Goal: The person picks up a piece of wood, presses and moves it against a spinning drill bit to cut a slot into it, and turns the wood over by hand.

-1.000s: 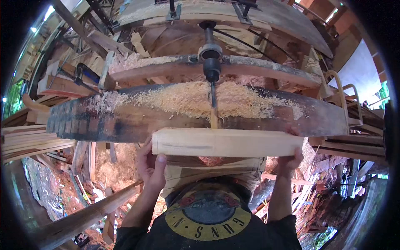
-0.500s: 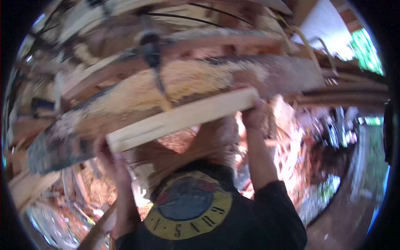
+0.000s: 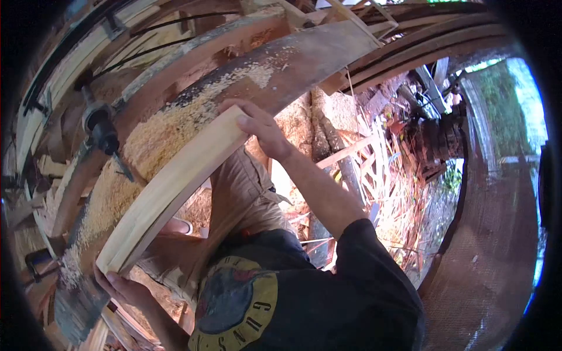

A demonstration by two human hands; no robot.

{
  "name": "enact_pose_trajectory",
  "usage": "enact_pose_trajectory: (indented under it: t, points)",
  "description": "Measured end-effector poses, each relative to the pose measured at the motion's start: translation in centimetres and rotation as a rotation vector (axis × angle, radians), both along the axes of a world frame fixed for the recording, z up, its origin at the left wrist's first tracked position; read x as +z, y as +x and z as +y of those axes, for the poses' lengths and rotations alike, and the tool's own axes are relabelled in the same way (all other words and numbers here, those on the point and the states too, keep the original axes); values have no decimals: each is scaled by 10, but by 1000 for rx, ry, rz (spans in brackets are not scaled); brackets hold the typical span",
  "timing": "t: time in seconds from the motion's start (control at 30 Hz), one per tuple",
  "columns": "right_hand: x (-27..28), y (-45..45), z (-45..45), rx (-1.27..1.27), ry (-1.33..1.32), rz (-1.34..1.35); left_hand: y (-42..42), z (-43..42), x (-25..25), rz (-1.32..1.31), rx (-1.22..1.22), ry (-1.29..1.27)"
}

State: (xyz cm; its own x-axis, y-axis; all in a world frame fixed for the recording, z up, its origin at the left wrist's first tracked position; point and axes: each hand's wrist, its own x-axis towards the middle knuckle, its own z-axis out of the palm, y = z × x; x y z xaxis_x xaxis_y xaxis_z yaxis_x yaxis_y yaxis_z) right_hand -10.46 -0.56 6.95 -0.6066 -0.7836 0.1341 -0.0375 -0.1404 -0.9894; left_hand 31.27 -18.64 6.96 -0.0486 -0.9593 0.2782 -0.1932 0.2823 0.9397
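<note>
A pale squared length of wood [image 3: 175,187] spans the space in front of my body, one end in each hand. My right hand [image 3: 254,126] grips its upper end, with the thumb on the near side. At the lower end, my left hand [image 3: 123,289] is closed around the wood, its fingers partly hidden beneath. Behind the piece, a drill with a dark chuck [image 3: 102,128] points its bit [image 3: 124,168] toward the wood; whether they touch I cannot tell. Heaped wood shavings [image 3: 158,143] lie along the dark plank [image 3: 316,52] behind.
More beams [image 3: 199,52] lie behind the plank. A stack of long boards [image 3: 433,41] stands at upper right. Splintered offcuts [image 3: 380,199] litter the ground to the right, near a brown mesh sheet [image 3: 486,251]. A clamp [image 3: 41,263] sits at far left.
My view has turned, so the wood now slants more steeply. The drill appears farther left, and its bit, which seemed to meet the wood's edge before, now shows apart from it. Both hands keep their grip.
</note>
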Motion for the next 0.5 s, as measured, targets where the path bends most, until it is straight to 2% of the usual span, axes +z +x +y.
enact_pose_trajectory:
  t: [0.03, 0.1, 0.2, 0.23, 0.3, 0.37, 0.4, 0.43, 0.47, 0.5]
  points:
    - [-9, -17, 9, -13, -9, 35, 1, -2, -2, 31, -4, -3]
    - [-4, -31, 41, -262, -307, 5, -1, 0, 3, -4, 3, 0]
    - [-59, -67, 107, -735, -295, -129, -4, 4, 12, -167, 27, -49]
    - [-78, -68, 121, -884, -178, -182, -10, 8, 16, -176, 55, -43]
    - [-187, -78, 164, -926, 110, -214, -13, 5, 18, -197, 69, -44]
    - [-215, -46, 186, -853, 773, -33, -3, -1, 18, -228, 39, -59]
    - [-338, -49, 221, -797, 887, -124, -2, -2, 21, -211, 29, -8]
    - [-396, -25, 237, -828, 875, 7, -2, -2, 25, -197, 18, 43]
    - [-364, -4, 239, -649, 1127, -74, -2, -3, 28, -184, 6, 95]
    - [-401, 15, 254, -595, 1112, 116, 0, -3, 28, -294, 35, 9]
